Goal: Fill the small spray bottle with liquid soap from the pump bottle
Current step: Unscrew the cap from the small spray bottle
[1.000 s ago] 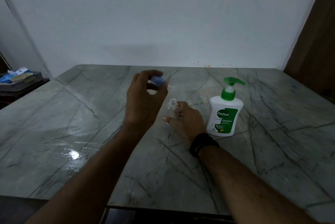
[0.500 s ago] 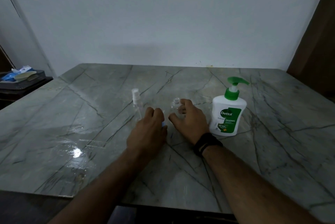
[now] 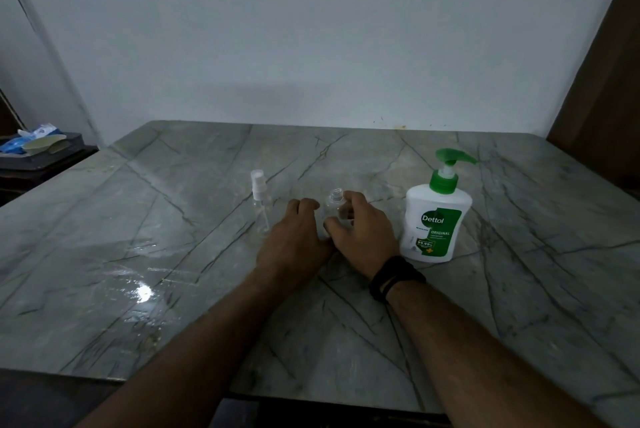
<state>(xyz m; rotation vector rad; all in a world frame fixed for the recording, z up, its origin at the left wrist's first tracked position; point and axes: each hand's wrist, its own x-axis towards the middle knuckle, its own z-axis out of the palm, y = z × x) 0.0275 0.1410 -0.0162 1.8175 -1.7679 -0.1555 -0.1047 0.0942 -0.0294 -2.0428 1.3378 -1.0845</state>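
Note:
The small clear spray bottle (image 3: pixel 334 200) stands on the marble table (image 3: pixel 173 254) with its threaded neck uncovered. My right hand (image 3: pixel 363 233) grips its body from the right; a dark band sits on that wrist. My left hand (image 3: pixel 294 240) lies knuckles-up against the table just left of the bottle, its fingertips hidden, so I cannot tell whether it holds anything. The blue cap is out of sight. The white pump bottle (image 3: pixel 437 220), with a green Dettol label and green pump, stands right of my right hand. A white spray head on a slim clear tube (image 3: pixel 259 197) stands upright left of my left hand.
A glossy wet patch (image 3: pixel 143 292) glares on the table's left front. A dark tray with blue packets (image 3: pixel 38 147) sits on a low stand beyond the left edge. A brown panel (image 3: pixel 606 81) rises at the right, and a pale wall runs behind the table.
My left hand came down from above the bottle, carrying the blue cap, to the table beside it. That uncovered the white spray head. My right hand stayed on the bottle.

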